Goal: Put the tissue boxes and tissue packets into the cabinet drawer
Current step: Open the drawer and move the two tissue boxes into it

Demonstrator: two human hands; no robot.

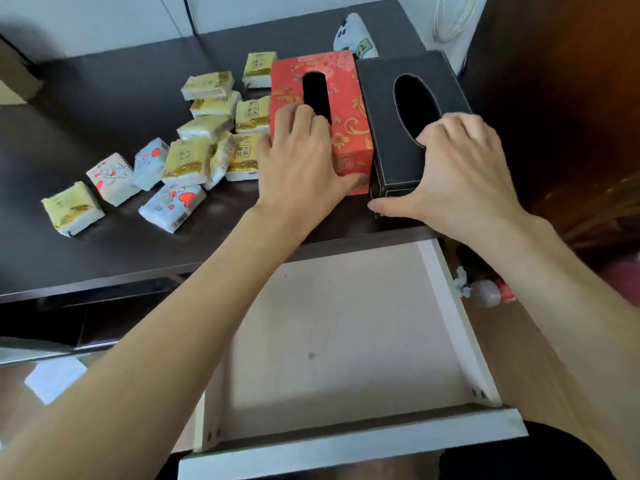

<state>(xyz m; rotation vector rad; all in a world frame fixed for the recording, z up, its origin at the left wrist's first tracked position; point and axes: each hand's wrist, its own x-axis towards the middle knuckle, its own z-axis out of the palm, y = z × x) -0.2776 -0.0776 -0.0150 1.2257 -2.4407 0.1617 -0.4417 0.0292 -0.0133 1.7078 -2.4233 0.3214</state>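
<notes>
A red patterned tissue box (346, 98) and a black tissue box (384, 98) stand side by side on the dark cabinet top (104, 237). My left hand (301, 161) lies over the near end of the red box, thumb and fingers wrapped around it. My right hand (460, 174) clasps the near end of the black box. Several small tissue packets (207, 133), yellow and white-blue with red hearts, lie scattered to the left. The pale drawer (346, 341) stands pulled out below, with nothing inside.
A white object with black marks (353, 34) lies behind the boxes. A brown wooden panel (571, 133) rises at the right. A crumpled plastic bag (485, 292) sits on the floor right of the drawer. A white paper (55, 379) lies at lower left.
</notes>
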